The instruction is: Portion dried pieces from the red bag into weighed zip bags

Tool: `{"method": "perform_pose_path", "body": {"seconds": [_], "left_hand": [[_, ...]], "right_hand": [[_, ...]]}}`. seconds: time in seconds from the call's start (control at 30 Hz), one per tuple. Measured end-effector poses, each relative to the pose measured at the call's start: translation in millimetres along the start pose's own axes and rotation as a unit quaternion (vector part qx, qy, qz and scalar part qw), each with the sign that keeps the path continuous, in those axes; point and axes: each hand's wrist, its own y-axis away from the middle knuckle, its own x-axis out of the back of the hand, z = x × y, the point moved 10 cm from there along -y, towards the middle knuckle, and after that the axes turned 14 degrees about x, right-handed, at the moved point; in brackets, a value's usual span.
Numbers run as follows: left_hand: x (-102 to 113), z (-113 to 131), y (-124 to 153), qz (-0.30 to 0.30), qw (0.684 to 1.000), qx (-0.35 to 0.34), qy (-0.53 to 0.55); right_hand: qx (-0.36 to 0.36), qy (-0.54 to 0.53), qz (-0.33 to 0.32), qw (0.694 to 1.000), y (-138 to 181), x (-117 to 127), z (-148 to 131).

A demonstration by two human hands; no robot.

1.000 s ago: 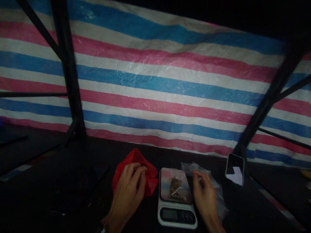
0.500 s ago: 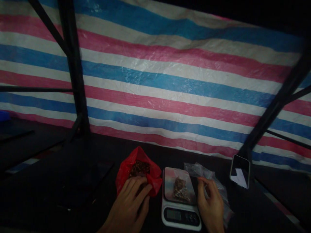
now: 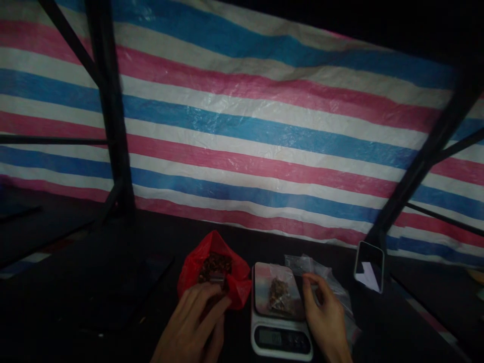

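A red plastic bag point(image 3: 192, 257) stands open on the dark table, with small brown dried pieces point(image 3: 215, 264) inside. At its near rim is my left hand point(image 3: 194, 320), fingers curled together. A small greyish object point(image 3: 217, 277) shows just beyond the fingertips; what they grip is hidden. To the right, a white digital kitchen scale point(image 3: 255, 327) carries a clear plastic bag of brown pieces point(image 3: 280, 295). My right hand point(image 3: 325, 312) is beside the scale plate, thumb and forefinger pinched near its right edge. Whatever lies in that pinch is too small to make out.
Flat clear plastic bags point(image 3: 338, 287) lie behind and under my right hand. A phone point(image 3: 369, 267) leans against a dark slanted post point(image 3: 401, 201) at the right. A striped plastic sheet point(image 3: 257, 136) hangs behind the table, and another dark post point(image 3: 115, 126) rises at the left.
My left hand has drawn back slightly toward me, uncovering the greyish object in the red bag. My right hand still pinches beside the scale. The view has shifted a little.
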Motion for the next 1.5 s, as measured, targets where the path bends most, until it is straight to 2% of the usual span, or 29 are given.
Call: {"method": "perform_pose_path", "body": {"seconds": [0.1, 0.23, 0.33, 0.4, 0.47, 0.53, 0.57, 0.67, 0.77, 0.97, 1.23, 1.5], "left_hand": [[8, 11, 5, 0.018, 1.0, -0.019, -0.011], [11, 26, 1, 0.013, 1.0, -0.025, -0.009], [4, 35, -14, -0.016, 1.0, 0.003, 0.023], [-8, 36, -26, -0.055, 0.995, 0.053, 0.06], [-29, 25, -37, -0.114, 0.972, 0.159, 0.126], [-57, 6, -39, -0.171, 0.91, 0.307, 0.221], [-66, 2, -41, -0.174, 0.894, 0.338, 0.237], [-91, 0, -49, -0.19, 0.867, 0.371, 0.273], [-105, 0, -52, -0.204, 0.846, 0.384, 0.308], [-99, -7, -53, -0.198, 0.819, 0.413, 0.346], [-91, -15, -54, -0.189, 0.8, 0.436, 0.365], [-89, -18, -55, -0.171, 0.795, 0.439, 0.381]], "right_hand": [[-0.044, 0.007, -0.03, 0.999, -3, -8, -3], [-0.105, -0.057, -0.034, 0.992, -13, -28, 6], [-0.119, -0.101, -0.031, 0.987, -25, -40, 13], [-0.118, -0.14, -0.038, 0.982, -30, -45, 10], [-0.11, -0.181, -0.048, 0.976, -33, -46, 0], [-0.097, -0.213, -0.053, 0.971, -34, -46, -17], [-0.089, -0.225, -0.053, 0.969, -35, -46, -27], [-0.062, -0.251, -0.039, 0.965, -35, -45, -57], [-0.041, -0.278, -0.026, 0.959, -36, -47, -82], [-0.002, -0.266, -0.036, 0.963, -42, -46, -106], [-0.021, -0.292, -0.025, 0.956, -37, -49, -99], [0.001, -0.279, -0.039, 0.959, -34, -53, -109]]}}
